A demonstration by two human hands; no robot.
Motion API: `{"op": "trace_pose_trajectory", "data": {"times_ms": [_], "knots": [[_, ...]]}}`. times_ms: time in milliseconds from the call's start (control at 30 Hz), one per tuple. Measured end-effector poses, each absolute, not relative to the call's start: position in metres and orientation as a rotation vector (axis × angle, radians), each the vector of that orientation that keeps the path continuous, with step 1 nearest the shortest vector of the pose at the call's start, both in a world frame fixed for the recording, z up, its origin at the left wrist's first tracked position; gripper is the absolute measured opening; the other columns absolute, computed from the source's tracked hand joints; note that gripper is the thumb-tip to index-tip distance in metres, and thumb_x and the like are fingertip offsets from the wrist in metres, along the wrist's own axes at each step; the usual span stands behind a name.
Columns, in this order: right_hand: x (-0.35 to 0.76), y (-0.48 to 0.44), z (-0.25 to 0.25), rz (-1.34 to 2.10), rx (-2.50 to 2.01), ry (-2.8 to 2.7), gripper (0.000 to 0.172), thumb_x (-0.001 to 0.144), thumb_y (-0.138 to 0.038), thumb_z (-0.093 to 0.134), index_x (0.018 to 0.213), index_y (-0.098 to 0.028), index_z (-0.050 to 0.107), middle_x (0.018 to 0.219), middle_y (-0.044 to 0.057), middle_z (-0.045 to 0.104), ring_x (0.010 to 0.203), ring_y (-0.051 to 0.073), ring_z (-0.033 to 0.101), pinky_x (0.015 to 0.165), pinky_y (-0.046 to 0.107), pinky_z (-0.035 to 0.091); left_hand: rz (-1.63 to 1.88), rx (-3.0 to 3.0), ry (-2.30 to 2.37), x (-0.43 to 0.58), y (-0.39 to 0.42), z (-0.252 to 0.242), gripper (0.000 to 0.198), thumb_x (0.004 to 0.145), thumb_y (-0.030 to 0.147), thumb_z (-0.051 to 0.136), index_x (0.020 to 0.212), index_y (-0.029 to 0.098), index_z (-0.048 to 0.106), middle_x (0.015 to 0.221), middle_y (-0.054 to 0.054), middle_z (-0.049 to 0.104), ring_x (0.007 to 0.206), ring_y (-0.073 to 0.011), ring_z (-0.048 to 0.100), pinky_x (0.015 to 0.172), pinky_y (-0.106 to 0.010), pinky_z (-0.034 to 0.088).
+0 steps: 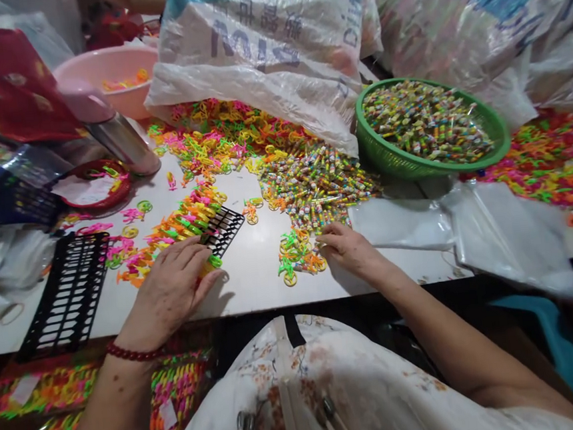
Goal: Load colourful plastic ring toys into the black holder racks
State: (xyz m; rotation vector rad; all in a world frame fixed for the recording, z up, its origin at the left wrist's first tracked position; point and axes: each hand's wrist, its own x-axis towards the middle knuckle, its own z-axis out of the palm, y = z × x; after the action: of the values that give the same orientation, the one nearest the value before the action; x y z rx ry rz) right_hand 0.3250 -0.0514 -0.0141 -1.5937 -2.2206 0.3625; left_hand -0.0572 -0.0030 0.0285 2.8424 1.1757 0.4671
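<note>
My left hand [176, 281] is curled over the near end of a black plastic rack [227, 227], with a green and yellow plastic toy showing between its thumb and fingers. Rows of bright toy figures [186, 217] with wheel-like rings stand on this rack. To the right, my right hand [353, 253] has its fingertips pinched together; whatever they hold is too small to make out. Just left of those fingertips lies a small cluster of green, orange and yellow plastic toys [300, 252]. Behind it spreads a heap of small, colourfully wrapped tubes [314, 186].
A green basket [367, 134] full of similar tubes stands at back right. Clear plastic bags [509, 235] overlap the right table edge. Another black rack [67, 288] lies at left. A flask [124, 142], pink basin [73, 66] and large woven sack [252, 51] stand behind.
</note>
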Motion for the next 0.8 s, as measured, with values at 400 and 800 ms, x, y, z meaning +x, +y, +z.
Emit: {"op": "trace_pose_trajectory", "data": {"times_ms": [400,800], "knots": [[0.284,-0.054,-0.001,0.531,-1.442,-2.204,0.020,0.096,-0.016,0.041,0.105,-0.018,0.059,0.095,0.009,0.063,0.083,0.020,0.058,0.076,0.031,0.046,0.423,2.750,1.188,-0.053,-0.028,0.040,0.028,0.096,0.036,0.051,0.115,0.017,0.055,0.119,-0.012,0.061,0.118,-0.0259,0.054,0.103,-0.044,0.046],[0.146,-0.006,-0.020,1.066,-1.071,-1.873,0.011,0.085,-0.020,0.053,0.078,-0.017,0.060,0.075,0.000,0.059,0.071,0.014,0.051,0.066,0.023,0.038,0.555,2.639,1.291,-0.058,-0.031,0.040,0.050,0.099,0.028,0.041,0.147,0.018,0.032,0.136,-0.012,0.055,0.123,-0.0231,0.053,0.107,-0.044,0.043]]}}
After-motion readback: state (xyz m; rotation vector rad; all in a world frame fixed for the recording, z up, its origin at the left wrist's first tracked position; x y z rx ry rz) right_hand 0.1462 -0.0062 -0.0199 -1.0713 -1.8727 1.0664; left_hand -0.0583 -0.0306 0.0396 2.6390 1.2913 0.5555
